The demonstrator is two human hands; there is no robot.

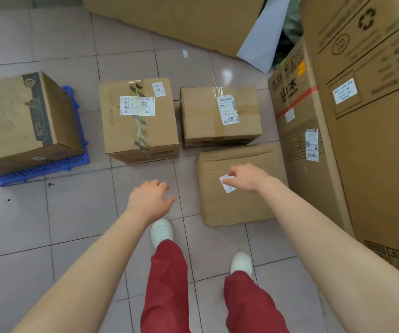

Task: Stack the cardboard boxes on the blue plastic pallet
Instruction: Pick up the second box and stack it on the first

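A blue plastic pallet (49,168) lies on the tiled floor at the left, with one cardboard box (23,121) on it. Three more boxes stand on the floor: a taped box (138,126) in the middle, a labelled box (220,116) to its right, and a low flat box (241,207) nearest me. My right hand (246,177) hovers over the flat box's small white label, fingers loosely curled, holding nothing. My left hand (150,198) hangs over bare floor left of that box, fingers apart and empty.
Tall cardboard cartons (366,116) wall off the right side. A large flat carton (181,18) and a white sheet (263,37) lie at the back. My feet in white shoes (161,230) stand just behind the flat box.
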